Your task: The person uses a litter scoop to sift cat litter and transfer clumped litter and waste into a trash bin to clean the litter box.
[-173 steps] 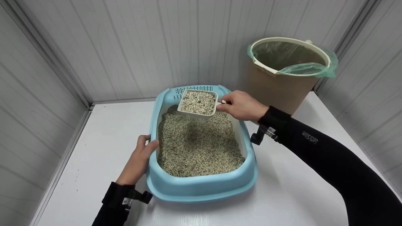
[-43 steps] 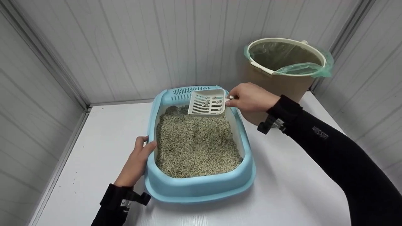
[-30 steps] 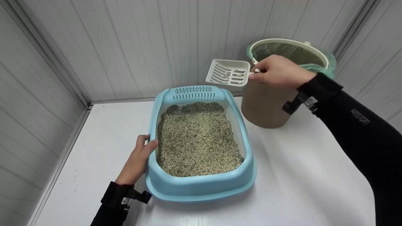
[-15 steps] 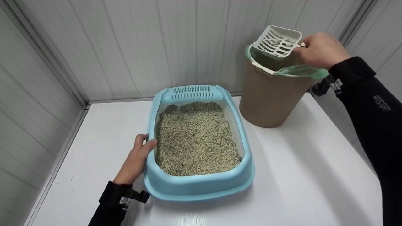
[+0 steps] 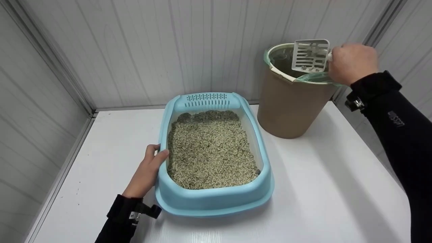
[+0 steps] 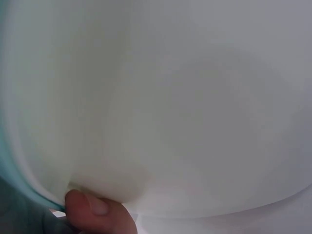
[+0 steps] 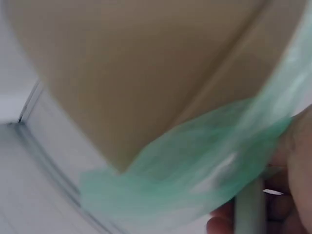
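My left hand (image 5: 145, 172) grips the left rim of a blue litter box (image 5: 216, 202), thumb on top. The left wrist view has a fingertip (image 6: 100, 212) against the box's pale wall. Grey-beige pellet litter (image 5: 212, 152) fills the box, with darker clumps (image 5: 216, 115) along the far end. Over the mouth of a brown bin (image 5: 287, 108), my right hand (image 5: 354, 64) holds a white slotted litter scoop (image 5: 314, 60) by its handle. The scoop is tipped steeply, and a few small bits cling to its slots. The right wrist view shows fingers around the pale handle (image 7: 249, 209).
A green plastic liner (image 5: 314, 77) folds over the bin's cream rim (image 5: 281, 73). The bin stands at the back right of the white table (image 5: 303, 202), close to the panelled wall (image 5: 189, 44). Small dark specks lie on the table's left side.
My right hand has carried the scoop from above the litter box up and right to the bin, then tipped it. Most litter has left the scoop. My left hand stays on the rim.
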Tool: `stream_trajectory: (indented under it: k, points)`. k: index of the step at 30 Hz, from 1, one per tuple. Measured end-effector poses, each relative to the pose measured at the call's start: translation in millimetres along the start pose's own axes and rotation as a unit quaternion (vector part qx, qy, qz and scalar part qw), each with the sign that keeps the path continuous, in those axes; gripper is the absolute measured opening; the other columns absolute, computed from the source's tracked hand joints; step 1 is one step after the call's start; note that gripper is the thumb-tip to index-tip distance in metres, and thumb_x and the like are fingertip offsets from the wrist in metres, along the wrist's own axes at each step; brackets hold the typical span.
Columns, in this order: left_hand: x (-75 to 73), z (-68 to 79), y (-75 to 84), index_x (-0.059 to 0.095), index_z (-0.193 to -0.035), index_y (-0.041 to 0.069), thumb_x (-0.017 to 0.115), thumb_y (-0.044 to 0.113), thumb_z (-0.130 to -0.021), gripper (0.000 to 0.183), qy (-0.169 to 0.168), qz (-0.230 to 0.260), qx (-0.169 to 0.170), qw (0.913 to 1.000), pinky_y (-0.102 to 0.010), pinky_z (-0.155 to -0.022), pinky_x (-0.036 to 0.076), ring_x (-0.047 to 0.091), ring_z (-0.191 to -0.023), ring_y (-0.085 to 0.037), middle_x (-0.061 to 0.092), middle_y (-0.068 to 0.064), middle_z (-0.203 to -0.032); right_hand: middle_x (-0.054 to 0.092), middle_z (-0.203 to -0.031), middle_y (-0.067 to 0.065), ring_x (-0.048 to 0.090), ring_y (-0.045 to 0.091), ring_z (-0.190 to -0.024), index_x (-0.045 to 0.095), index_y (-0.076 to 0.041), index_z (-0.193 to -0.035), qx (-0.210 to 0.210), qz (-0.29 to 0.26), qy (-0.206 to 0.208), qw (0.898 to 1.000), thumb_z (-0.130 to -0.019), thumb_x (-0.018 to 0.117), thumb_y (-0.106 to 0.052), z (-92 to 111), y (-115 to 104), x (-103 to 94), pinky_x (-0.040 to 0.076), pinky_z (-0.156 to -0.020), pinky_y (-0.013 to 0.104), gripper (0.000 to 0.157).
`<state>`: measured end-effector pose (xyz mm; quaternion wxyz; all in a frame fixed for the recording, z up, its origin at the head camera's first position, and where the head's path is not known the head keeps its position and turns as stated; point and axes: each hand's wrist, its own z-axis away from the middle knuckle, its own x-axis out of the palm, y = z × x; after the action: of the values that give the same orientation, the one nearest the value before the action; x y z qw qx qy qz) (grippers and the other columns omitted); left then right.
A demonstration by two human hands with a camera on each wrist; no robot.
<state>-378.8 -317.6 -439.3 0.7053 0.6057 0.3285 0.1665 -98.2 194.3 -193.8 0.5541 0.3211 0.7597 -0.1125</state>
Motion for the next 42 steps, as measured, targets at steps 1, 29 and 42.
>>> stream_trajectory:
  k: [1, 29, 42]
  points:
    - [0.4, -0.3, 0.3, 0.033, -0.161, 0.016, 0.051, 0.059, -0.114, 0.066, 0.001, -0.004, 0.000, 1.0000, -0.051, -0.087, 0.059, 0.070, -0.112, -0.040, 0.059, -0.030, -0.138, 0.054, -0.070, 0.019, 0.050, 0.036, -0.059, 0.052, 0.002, -0.077, -0.014, 0.017, 0.016, 1.000, -0.097, 0.054, -0.005, 1, 0, 3.1, 0.044, -0.047, 0.055, 0.022]
    - [0.5, -0.7, -2.1, 0.033, -0.161, 0.016, 0.051, 0.058, -0.114, 0.066, 0.002, 0.002, 0.003, 1.0000, -0.052, -0.088, 0.059, 0.068, -0.115, -0.042, 0.056, -0.032, -0.141, 0.055, -0.079, 0.025, 0.057, 0.045, -0.072, 0.054, 0.009, -0.085, -0.018, 0.049, 0.056, 0.997, -0.097, 0.053, 0.000, 4, -8, 2.1, 0.050, -0.062, 0.062, 0.015]
    - [-1.4, 1.2, -1.6, 0.034, -0.160, 0.017, 0.052, 0.058, -0.114, 0.063, 0.005, 0.009, -0.002, 0.9999, -0.049, -0.086, 0.059, 0.069, -0.114, -0.040, 0.057, -0.030, -0.141, 0.076, -0.103, 0.026, 0.069, 0.041, -0.080, 0.077, 0.004, -0.121, -0.090, -0.119, 0.074, 0.986, -0.110, 0.067, -0.024, 29, -111, -35.0, 0.053, -0.066, 0.062, 0.031]
